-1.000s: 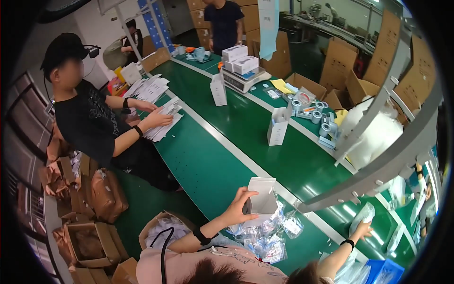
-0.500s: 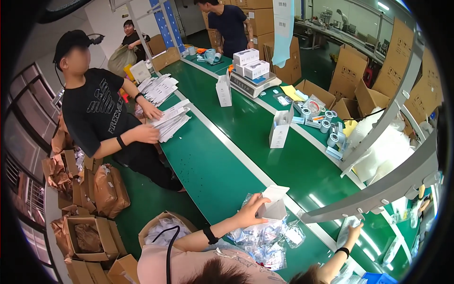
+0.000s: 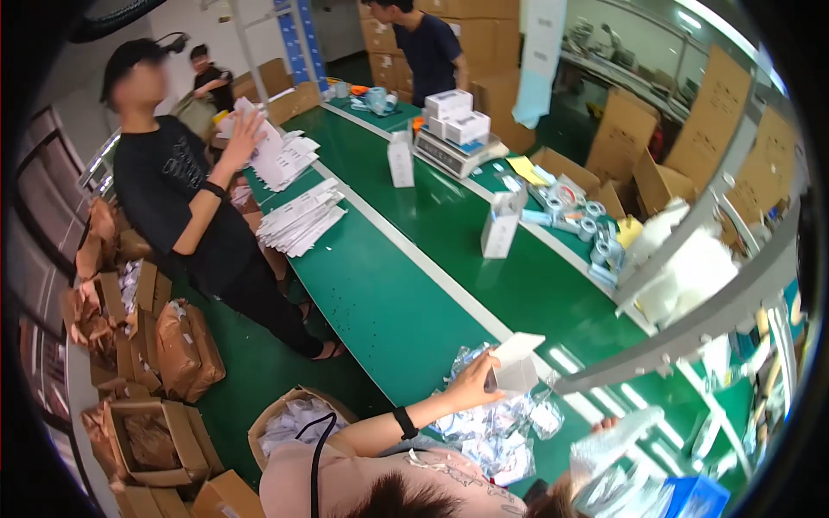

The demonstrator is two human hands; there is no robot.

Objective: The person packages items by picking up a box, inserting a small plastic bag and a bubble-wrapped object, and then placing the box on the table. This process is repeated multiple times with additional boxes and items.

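My left hand (image 3: 475, 382) wraps its fingers round a white carton (image 3: 518, 377) with its top flap up. The carton stands tilted at the near edge of the green bench. Beneath and beside it lies a heap of clear plastic bags (image 3: 494, 439) with small parts inside. My right hand (image 3: 606, 424) is lower right, closed round a bubble-wrap pouch (image 3: 615, 440); only its fingertips show above the pouch and the rest is hidden. Below the pouch are more clear pouches (image 3: 626, 490) and a blue bin (image 3: 698, 495).
White cartons stand on the belt (image 3: 449, 224), one near a scale (image 3: 453, 151) stacked with boxes. A grey metal post (image 3: 691, 345) arches over the right side. Across the bench a co-worker (image 3: 194, 190) holds white sheets beside a paper stack (image 3: 300, 217). Cardboard boxes (image 3: 164, 445) line the floor at left.
My right hand has brought the bubble-wrap pouch from the right toward me. My left hand still grips the carton. The co-worker has lifted sheets off the bench toward the far stack.
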